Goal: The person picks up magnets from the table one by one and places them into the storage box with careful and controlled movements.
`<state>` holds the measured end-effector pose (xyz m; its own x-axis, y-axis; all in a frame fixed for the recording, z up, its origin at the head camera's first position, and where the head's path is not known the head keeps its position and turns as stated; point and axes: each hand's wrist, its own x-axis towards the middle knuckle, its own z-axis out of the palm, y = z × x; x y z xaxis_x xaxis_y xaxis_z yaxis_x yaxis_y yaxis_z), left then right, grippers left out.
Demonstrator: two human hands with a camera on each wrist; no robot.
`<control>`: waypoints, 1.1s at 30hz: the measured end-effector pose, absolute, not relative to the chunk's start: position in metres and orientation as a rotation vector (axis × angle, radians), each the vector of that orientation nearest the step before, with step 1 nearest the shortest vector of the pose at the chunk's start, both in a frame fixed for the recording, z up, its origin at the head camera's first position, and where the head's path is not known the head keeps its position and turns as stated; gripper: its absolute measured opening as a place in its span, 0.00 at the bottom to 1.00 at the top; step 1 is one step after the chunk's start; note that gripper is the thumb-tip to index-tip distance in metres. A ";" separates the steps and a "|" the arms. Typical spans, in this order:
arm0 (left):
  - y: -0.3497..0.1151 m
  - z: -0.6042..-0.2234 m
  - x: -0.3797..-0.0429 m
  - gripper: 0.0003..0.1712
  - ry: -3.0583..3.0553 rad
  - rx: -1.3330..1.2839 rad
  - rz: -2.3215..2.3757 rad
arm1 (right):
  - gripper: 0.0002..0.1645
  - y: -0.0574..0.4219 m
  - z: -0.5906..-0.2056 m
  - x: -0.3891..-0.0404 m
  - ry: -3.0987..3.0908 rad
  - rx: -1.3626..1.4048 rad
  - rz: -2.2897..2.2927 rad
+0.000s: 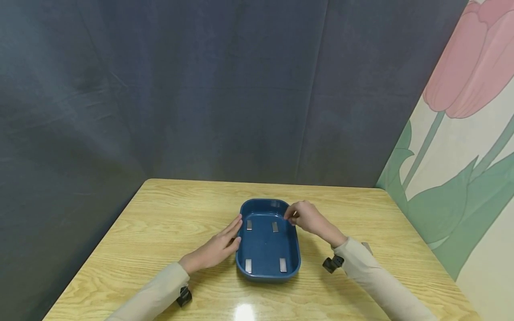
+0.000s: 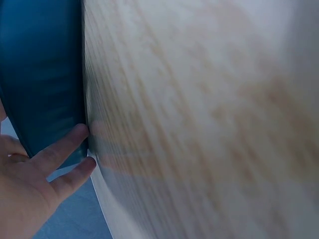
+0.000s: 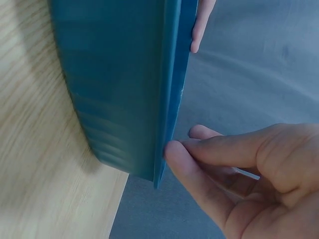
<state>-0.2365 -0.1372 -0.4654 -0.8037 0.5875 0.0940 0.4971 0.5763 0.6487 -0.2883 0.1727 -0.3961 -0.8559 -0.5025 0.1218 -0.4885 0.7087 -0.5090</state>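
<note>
A blue plastic tray [image 1: 266, 245] with rounded corners stands on the wooden table. Several small silvery rectangular pieces lie on its floor, among them a near-left piece [image 1: 248, 266] and a far-right piece [image 1: 275, 227]. My left hand [image 1: 217, 249] rests against the tray's left side with its fingers extended; in the left wrist view, two fingertips reach down its outer wall. At the far right rim is my right hand [image 1: 307, 217], fingers bent and thumb meeting index finger. A thin bright sliver [image 3: 247, 174] shows among those fingers; I cannot tell whether they hold something.
Near the right forearm, a small grey piece [image 1: 366, 247] lies on the table [image 1: 172, 209], partly covered by the sleeve. A dark blue curtain [image 1: 225, 98] hangs behind the table. At the right stands a wall [image 1: 474, 178] painted with tulips.
</note>
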 end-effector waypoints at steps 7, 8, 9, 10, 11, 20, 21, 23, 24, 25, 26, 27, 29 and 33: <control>-0.137 -0.465 -0.236 0.36 2.671 0.919 1.033 | 0.09 0.173 -0.394 -0.287 2.883 -0.825 -0.833; -0.136 -0.464 -0.235 0.36 2.671 0.923 1.036 | 0.09 0.173 -0.394 -0.287 2.882 -0.827 -0.833; -0.136 -0.464 -0.235 0.36 2.671 0.924 1.034 | 0.09 0.173 -0.394 -0.287 2.882 -0.825 -0.833; -0.136 -0.464 -0.235 0.36 2.669 0.922 1.036 | 0.09 0.173 -0.393 -0.287 2.881 -0.825 -0.834; -0.136 -0.464 -0.235 0.36 2.670 0.922 1.035 | 0.09 0.174 -0.393 -0.287 2.882 -0.824 -0.832; -0.137 -0.464 -0.237 0.35 2.670 0.932 1.052 | 0.09 0.176 -0.392 -0.288 2.895 -0.837 -0.807; -0.137 -0.464 -0.237 0.35 2.671 0.932 1.050 | 0.09 0.177 -0.392 -0.288 2.894 -0.842 -0.810; -0.137 -0.464 -0.237 0.35 2.670 0.936 1.053 | 0.09 0.178 -0.392 -0.288 2.895 -0.853 -0.811; -0.137 -0.464 -0.237 0.35 2.670 0.935 1.052 | 0.10 0.178 -0.392 -0.287 2.896 -0.860 -0.811; -0.137 -0.464 -0.237 0.35 2.668 0.937 1.053 | 0.10 0.179 -0.392 -0.287 2.898 -0.856 -0.811; -0.137 -0.464 -0.237 0.35 2.666 0.938 1.054 | 0.09 0.180 -0.392 -0.287 2.898 -0.857 -0.812; -0.137 -0.464 -0.237 0.35 2.664 0.938 1.054 | 0.09 0.180 -0.392 -0.287 2.900 -0.858 -0.811; -0.137 -0.464 -0.237 0.35 2.659 0.936 1.057 | 0.09 0.182 -0.392 -0.286 2.903 -0.858 -0.807; -0.136 -0.464 -0.237 0.34 2.663 0.935 1.058 | 0.10 0.185 -0.391 -0.286 2.904 -0.847 -0.803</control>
<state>-0.2369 -0.1364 -0.4640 -0.8003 0.5905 0.1042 0.5010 0.5630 0.6573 -0.2859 0.1848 -0.3913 -0.8536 -0.5051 0.1279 -0.4991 0.7220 -0.4792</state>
